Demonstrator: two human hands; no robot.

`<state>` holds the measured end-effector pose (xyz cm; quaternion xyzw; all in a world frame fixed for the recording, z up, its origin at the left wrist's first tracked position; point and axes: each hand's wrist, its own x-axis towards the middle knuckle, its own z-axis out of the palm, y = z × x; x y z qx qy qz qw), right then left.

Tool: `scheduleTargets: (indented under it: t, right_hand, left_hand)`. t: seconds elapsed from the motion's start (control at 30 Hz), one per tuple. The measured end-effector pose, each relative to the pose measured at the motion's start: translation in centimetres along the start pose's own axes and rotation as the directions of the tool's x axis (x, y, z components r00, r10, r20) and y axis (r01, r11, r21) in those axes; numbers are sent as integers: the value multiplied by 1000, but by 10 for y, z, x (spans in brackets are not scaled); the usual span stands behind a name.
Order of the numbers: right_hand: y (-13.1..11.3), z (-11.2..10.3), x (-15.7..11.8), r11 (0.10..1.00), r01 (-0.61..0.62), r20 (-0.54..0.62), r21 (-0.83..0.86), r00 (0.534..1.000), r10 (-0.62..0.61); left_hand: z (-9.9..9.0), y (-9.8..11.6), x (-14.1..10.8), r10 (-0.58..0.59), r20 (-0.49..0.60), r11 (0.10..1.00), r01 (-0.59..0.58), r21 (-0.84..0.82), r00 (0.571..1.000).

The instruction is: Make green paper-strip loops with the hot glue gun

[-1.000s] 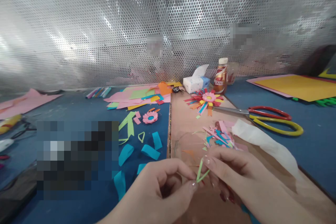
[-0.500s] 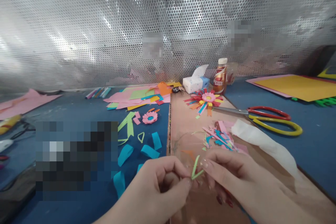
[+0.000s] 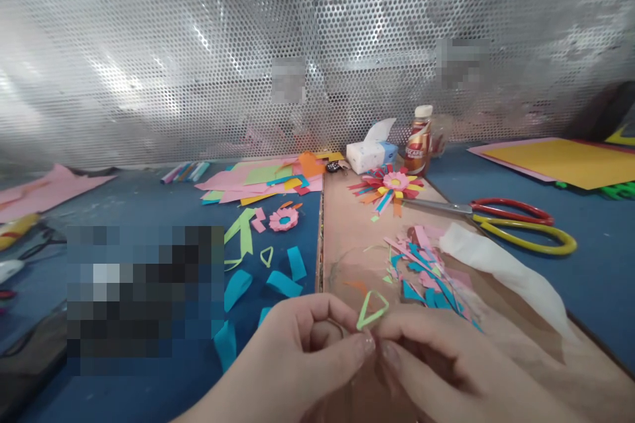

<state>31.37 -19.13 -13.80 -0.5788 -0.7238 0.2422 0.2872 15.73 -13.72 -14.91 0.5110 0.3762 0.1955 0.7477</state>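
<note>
A small light-green paper loop [image 3: 373, 311], bent to a triangle, stands up from the fingertips of my left hand [image 3: 317, 344]. The thumb and index finger of that hand pinch its lower corner. Close against them, my right hand [image 3: 426, 350] has its thumb and index finger closed together just under the loop; what lies between them is hidden. On the blue surface to the left rests a similar green loop [image 3: 266, 256], near green paper strips [image 3: 244, 238], blue paper pieces [image 3: 284, 284] and a pink paper ring [image 3: 284, 219].
Large scissors [image 3: 516, 221] with red and yellow handles lie right, by a paper flower [image 3: 394, 182]. Paper scraps [image 3: 429, 277] and white tissue [image 3: 501, 264] lie beyond my right hand. A tissue pack [image 3: 370, 155] and bottle [image 3: 419, 142] stand before a perforated metal panel [image 3: 223, 46].
My right fingers have moved left and down from the green strip's side to beside my left fingertips. The green paper has gone from an open V to a closed triangle.
</note>
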Motion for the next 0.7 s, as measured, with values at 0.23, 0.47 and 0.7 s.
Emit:
scheduleTargets:
  t: [0.23, 0.47, 0.7]
  right_hand:
    - [1, -1, 3, 998, 42, -22, -45, 999, -43]
    - [2, 3, 3, 998, 56, -22, -42, 998, -57]
    - [0, -1, -4, 999, 35, -43, 21, 998, -34]
  left_hand:
    - [-3, -4, 0, -21, -33, 992, 25, 127, 999]
    - [-2, 1, -2, -64, -20, 983, 66, 173, 998]
    - [-2, 3, -4, -72, -12, 979, 73, 190, 997]
